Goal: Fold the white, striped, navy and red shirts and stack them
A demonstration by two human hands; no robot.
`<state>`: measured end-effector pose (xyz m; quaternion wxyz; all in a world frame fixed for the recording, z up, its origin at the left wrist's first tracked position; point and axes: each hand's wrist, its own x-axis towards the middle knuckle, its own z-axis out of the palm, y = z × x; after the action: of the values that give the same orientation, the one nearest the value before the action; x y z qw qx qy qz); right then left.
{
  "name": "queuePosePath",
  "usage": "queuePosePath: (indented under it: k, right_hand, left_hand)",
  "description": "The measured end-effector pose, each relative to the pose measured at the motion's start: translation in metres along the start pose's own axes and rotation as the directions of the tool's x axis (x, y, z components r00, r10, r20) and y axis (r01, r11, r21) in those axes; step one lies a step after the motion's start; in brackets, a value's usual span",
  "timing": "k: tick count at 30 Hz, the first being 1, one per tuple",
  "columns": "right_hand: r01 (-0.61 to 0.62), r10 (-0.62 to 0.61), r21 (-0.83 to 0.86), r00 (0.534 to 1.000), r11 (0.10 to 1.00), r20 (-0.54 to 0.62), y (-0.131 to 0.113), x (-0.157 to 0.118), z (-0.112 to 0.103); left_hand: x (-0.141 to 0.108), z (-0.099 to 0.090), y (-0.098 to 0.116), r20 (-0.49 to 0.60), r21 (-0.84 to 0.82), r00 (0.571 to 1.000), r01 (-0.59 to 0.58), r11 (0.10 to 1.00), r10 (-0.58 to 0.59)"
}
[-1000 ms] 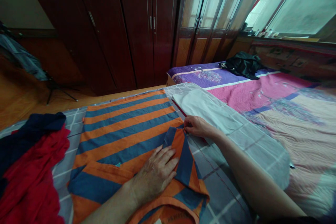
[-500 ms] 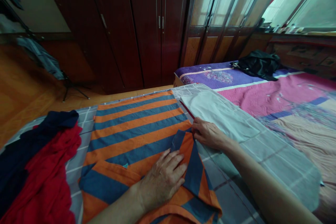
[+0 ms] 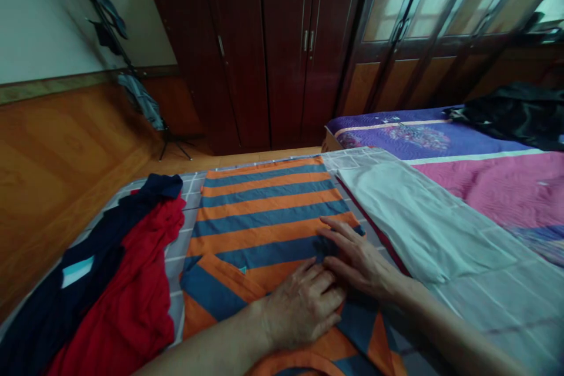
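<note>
Orange and blue stripes mark the shirt (image 3: 264, 232), which lies directly beneath the fingers of both hands. Left hand (image 3: 304, 305): palm down on the upper part of the shirt, fingers lightly bent and together, clenched on nothing visible. Right hand (image 3: 363, 261): fingers released and spread, reaching over the shirt's right side; its thumb overlaps the left fingers in view, though contact cannot be told. Whether the right fingertips touch the fabric is also unclear.

The shirt extends from the fingers to the far edge of the grey checked sheet (image 3: 189, 211), its hem near that edge. To the left of the left hand, a sleeve (image 3: 215, 288) lies turned inward across the body, a small turquoise tag (image 3: 243, 269) beside it. The collar (image 3: 308, 359) curves nearest the viewer.

Farther out, pale folded fabric (image 3: 400, 211) lies right of the shirt. Towards the sheet's left edge, a red garment (image 3: 132, 282) and a navy garment (image 3: 106, 235) overlap. Beyond the sheet's far right corner stands a purple and pink bed (image 3: 388, 135), bearing a black garment (image 3: 515, 111).
</note>
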<state>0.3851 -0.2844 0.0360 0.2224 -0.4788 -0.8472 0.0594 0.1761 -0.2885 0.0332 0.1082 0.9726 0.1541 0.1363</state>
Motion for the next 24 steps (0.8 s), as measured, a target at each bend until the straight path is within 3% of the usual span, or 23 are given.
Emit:
queuePosePath:
  k: [3, 6, 9, 11, 13, 16, 18, 20, 24]
  right_hand:
    - [0.052, -0.046, -0.069, 0.996, 0.996, 0.081, -0.001, 0.001, 0.012]
    - [0.085, -0.094, -0.218, 0.995, 0.972, -0.028, 0.005, 0.001, 0.015]
    - [0.149, -0.179, -0.252, 0.979, 0.956, -0.101, 0.004, -0.001, 0.016]
    - [0.202, -0.223, -0.232, 0.973, 0.952, -0.066, -0.003, -0.005, 0.02]
    - [0.247, -0.25, -0.211, 0.968, 0.946, 0.012, -0.011, -0.01, 0.026]
    - [0.28, -0.267, -0.193, 0.96, 0.941, 0.087, -0.019, -0.015, 0.037]
    - [0.283, -0.273, -0.191, 0.959, 0.94, 0.074, -0.019, -0.017, 0.042]
    - [0.284, -0.279, -0.196, 0.959, 0.939, 0.053, -0.018, -0.018, 0.044]
    - [0.28, -0.278, -0.214, 0.96, 0.936, 0.043, -0.016, -0.019, 0.045]
  left_hand:
    - [0.002, 0.0, -0.001, 0.024, 0.027, 1.0, 0.003, 1.0, -0.004]
    - [0.002, -0.014, -0.002, 0.055, 0.042, 0.997, -0.05, 0.998, 0.048]
    - [-0.003, -0.046, -0.01, 0.056, 0.069, 0.997, -0.058, 0.996, 0.054]
    - [-0.013, -0.071, -0.024, 0.018, 0.103, 0.998, 0.053, 0.993, -0.055]
    - [-0.03, -0.09, -0.046, -0.034, 0.138, 0.972, 0.234, 0.962, -0.231]
    - [-0.062, -0.102, -0.091, -0.076, 0.19, 0.86, 0.51, 0.839, -0.505]
    - [-0.083, -0.099, -0.121, -0.045, 0.217, 0.712, 0.692, 0.689, -0.701]
    - [-0.098, -0.091, -0.146, -0.045, 0.235, 0.628, 0.763, 0.603, -0.777]
    - [-0.107, -0.07, -0.176, -0.083, 0.251, 0.524, 0.834, 0.491, -0.848]
